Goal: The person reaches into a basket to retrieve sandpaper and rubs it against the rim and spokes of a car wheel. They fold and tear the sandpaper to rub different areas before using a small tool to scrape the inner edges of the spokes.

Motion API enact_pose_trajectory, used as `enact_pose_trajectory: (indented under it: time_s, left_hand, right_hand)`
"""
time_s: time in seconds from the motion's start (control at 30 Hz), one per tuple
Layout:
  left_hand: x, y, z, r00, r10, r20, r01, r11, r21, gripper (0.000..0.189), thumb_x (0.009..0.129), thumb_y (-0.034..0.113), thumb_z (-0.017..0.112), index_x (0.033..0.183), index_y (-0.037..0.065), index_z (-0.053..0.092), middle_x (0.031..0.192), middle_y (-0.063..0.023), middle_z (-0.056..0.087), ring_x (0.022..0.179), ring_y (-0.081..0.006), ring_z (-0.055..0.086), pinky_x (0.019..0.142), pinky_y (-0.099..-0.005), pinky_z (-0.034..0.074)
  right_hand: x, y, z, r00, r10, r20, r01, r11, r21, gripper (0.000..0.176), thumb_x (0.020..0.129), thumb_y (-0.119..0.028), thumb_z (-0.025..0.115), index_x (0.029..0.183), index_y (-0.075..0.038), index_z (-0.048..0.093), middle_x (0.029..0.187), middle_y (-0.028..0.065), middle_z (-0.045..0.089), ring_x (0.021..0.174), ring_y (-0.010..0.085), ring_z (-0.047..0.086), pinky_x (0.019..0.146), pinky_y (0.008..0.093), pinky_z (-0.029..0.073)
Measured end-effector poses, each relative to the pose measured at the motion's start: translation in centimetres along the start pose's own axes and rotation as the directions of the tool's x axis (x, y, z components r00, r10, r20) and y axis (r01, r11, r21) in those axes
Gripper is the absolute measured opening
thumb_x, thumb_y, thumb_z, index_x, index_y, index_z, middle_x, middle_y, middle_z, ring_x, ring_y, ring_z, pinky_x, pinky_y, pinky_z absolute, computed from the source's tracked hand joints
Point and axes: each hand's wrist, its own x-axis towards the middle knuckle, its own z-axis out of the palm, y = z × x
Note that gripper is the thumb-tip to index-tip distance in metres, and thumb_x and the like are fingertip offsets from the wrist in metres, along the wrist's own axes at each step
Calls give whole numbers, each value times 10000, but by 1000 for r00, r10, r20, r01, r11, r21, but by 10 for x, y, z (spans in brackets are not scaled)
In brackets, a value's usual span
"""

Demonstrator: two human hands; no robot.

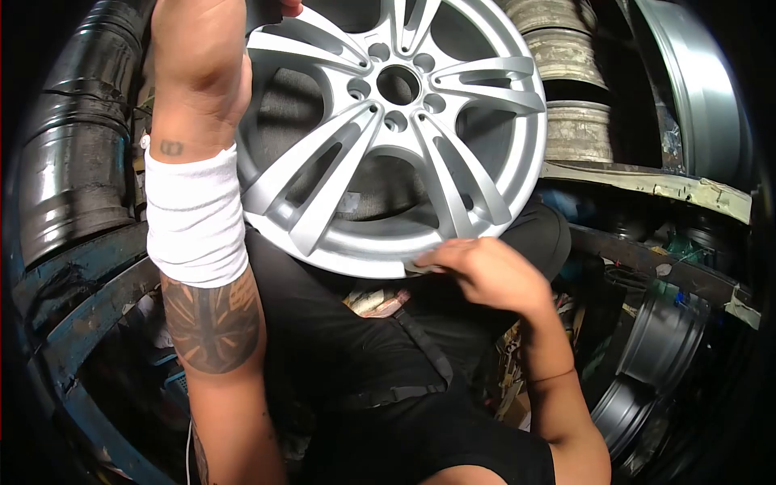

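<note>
A silver multi-spoke alloy wheel (396, 133) leans across my lap, its spoked face towards me. My right hand (493, 275) is at the near rim edge, with closed fingers pressing a small greyish flat piece (419, 266) against the rim; its material is too blurred to name. My left hand (202, 56) is raised at the wheel's upper left side, above a white wristband (194, 214). Most of its fingers are out of view. One fingertip shows beside a black thing (263, 11) at the top edge, and the hand seems closed around it.
Dark wheel barrels (77, 153) are stacked at the left. Dull, worn rims (575, 129) and a large silver rim (699, 89) stand on a rack at the right, above a worn shelf edge (655, 187). More grey rims (659, 339) lie lower right. A blue metal frame (89, 283) runs along the left.
</note>
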Motion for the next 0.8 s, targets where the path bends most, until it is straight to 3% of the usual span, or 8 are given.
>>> enact_pose_trajectory:
  time_s: [0.13,0.27,0.4,0.47,0.5,0.57,0.67,0.8]
  left_hand:
    - [0,-4,-6,999,-42,6,42,999,10,304,1101,346,541,1098,71,673,968,-37,676,770,-137,626,648,-274,509]
    - [4,-5,2,994,-112,5,112,994,19,292,1095,344,556,1088,76,673,946,-32,668,758,-132,617,650,-269,503]
    - [1,-1,5,996,-82,-21,83,996,38,295,1089,348,571,1085,70,670,909,-28,653,748,-130,613,646,-264,500]
    - [-1,-2,-3,998,-54,13,54,999,-1,295,1087,349,575,1081,69,669,893,-25,647,743,-129,611,643,-262,500]
    - [1,-1,-2,999,-47,10,48,999,-18,293,1087,348,575,1079,70,667,887,-24,644,740,-129,609,639,-261,500]
    - [5,0,0,997,-67,-30,66,997,-39,288,1087,347,576,1075,73,664,877,-21,638,732,-127,604,628,-261,501]
    - [39,-17,-42,947,-294,129,321,853,-411,281,1083,349,584,1070,79,662,860,-19,631,704,-127,597,604,-261,501]
    - [28,-11,-33,989,-142,42,148,961,-235,287,1076,361,591,1062,85,667,837,-15,631,657,-130,595,577,-260,505]
  right_hand:
    - [-35,-25,-38,940,35,-340,-58,997,-58,393,813,94,650,1176,-24,743,1095,162,774,1049,395,735,1012,423,581]
    - [-8,-8,5,924,-32,-382,-37,985,-171,630,743,126,656,1347,-52,657,1316,135,724,1197,356,696,1080,441,557]
    - [-9,-4,13,1000,-12,-20,8,984,-180,628,729,70,670,1343,-56,645,1295,159,724,1221,361,682,1055,430,568]
    - [-1,-19,-9,983,184,19,-179,971,-161,587,749,79,648,1323,-44,654,1294,153,727,1219,366,681,1054,441,559]
    - [7,-8,8,973,-9,-230,-24,990,-140,568,764,92,619,1314,-42,661,1293,164,724,1188,374,692,1042,453,553]
    - [7,-3,18,988,-65,-141,50,993,-110,617,738,121,600,1320,-67,676,1269,176,728,1136,388,703,1012,454,566]
    - [-2,-12,-12,986,103,134,-97,994,-55,669,715,134,605,1348,-72,674,1325,142,712,1216,367,672,1050,440,550]
    - [5,2,33,984,-60,-168,51,997,-58,616,713,151,603,1296,-26,692,1268,116,743,1166,363,700,1063,436,558]
